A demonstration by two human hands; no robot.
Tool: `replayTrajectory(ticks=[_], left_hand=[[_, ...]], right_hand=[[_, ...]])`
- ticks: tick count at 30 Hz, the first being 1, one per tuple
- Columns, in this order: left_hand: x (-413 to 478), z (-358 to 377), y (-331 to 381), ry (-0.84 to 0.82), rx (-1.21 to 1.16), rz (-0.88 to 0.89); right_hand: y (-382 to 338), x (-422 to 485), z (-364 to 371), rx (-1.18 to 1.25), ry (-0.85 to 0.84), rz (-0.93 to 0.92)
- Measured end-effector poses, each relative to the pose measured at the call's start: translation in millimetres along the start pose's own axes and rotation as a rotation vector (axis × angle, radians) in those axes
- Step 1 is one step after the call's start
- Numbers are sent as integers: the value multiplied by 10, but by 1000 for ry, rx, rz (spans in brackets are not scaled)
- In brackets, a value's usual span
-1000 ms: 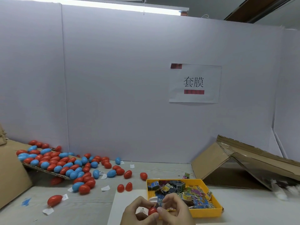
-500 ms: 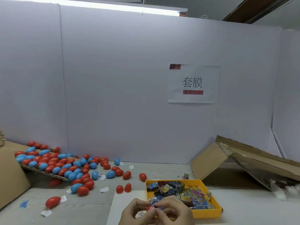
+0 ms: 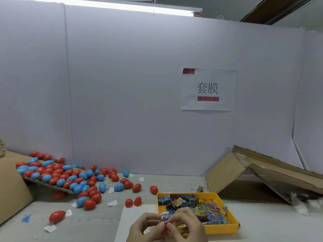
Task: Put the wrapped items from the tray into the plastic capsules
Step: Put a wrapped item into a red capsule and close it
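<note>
Your left hand [image 3: 145,227] and right hand [image 3: 186,224] meet at bottom centre, fingers curled in, both pinching a red capsule [image 3: 165,228] between the fingertips. A small wrapped item [image 3: 163,219] shows just above it, touching your fingertips. Can't tell which hand has it, or whether it's inside yet. The tray [image 3: 230,226] sits just right of your hands, heaped with wrapped items [image 3: 208,211]. The capsule pile [image 3: 57,175] is well apart, far left, and one open capsule [image 3: 133,202] lies near the tray's left side. Handling, my guess: the capsule is light, hard, smooth plastic and likely to slip or pop out under a squeeze, so hold each half round its widest part, near the seam. The item looks light and crinkly, the wrap probably slick. Pinch it by the body and push it in with a fingertip.
</note>
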State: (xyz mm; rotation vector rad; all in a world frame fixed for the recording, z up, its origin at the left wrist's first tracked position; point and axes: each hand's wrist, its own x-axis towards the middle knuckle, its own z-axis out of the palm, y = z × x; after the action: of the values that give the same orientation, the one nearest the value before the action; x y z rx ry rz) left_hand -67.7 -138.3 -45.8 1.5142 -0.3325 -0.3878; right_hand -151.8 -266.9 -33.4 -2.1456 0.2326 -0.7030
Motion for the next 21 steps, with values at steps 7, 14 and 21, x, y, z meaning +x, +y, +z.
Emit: replayTrajectory(ticks=[7,14,21], left_hand=[[-63,-30,80,-35,33,31],[-104,-25,109,-51,79,43],[-122,-2,140,-42,105,43]], right_hand=[[-41,38,-24,145,-84,156],[-77,66,-53,155,-68,252],[-17,56,-70,327,-54,365]])
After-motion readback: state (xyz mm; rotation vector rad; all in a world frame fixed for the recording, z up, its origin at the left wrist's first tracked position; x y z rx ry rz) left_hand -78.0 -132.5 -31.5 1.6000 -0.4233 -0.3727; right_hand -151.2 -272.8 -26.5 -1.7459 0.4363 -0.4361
